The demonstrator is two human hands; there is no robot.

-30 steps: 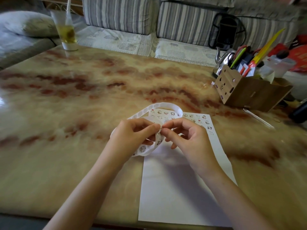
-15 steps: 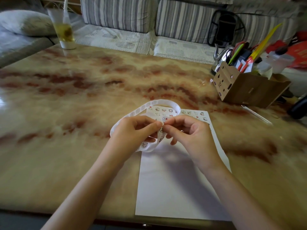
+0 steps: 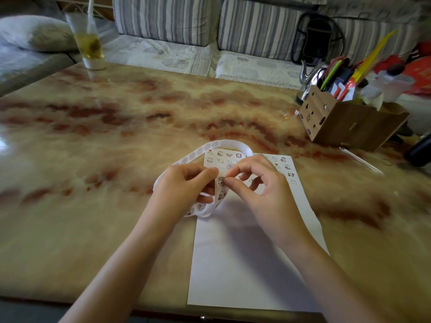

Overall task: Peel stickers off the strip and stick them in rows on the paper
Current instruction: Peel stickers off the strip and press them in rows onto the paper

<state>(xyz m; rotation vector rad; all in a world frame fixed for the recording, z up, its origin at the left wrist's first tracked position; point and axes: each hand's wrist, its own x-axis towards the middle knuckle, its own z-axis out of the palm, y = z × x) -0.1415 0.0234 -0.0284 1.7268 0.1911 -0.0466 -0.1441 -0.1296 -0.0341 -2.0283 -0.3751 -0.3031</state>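
Gripped the white sticker strip [image 3: 224,143] with the left hand [image 3: 186,186], fingers [image 3: 206,174] curled round it and the thumb laid against an upright stretch of it. Pinched a small cartoon sticker [image 3: 221,181] on that stretch with the right hand [image 3: 263,197], between the tips of thumb and forefinger, with the remaining fingers loosely bent above the paper [image 3: 245,264]. Could not tell whether the sticker had come away from the backing.

Saw the strip run in a wide loop from the left hand, out past the paper's far left corner and back towards the hands, with a short curl of it hanging below the left palm. Could not tell whether the loop touched the surface [image 3: 105,141].

Found the paper lying flat on the marbled surface, lengthwise away from the body, its near edge close to the surface's near edge. Counted several rows of little stickers [image 3: 220,154] across its far end, partly hidden behind the hands, and plain white below them.

Noted a tall glass of yellow drink [image 3: 88,43] with a straw at the far left corner, well apart from the paper. Noted a cardboard organiser box [image 3: 345,123] stuffed with pens at the far right, a metal kettle [image 3: 309,78] just behind it, and striped sofa cushions [image 3: 163,17] beyond the surface.
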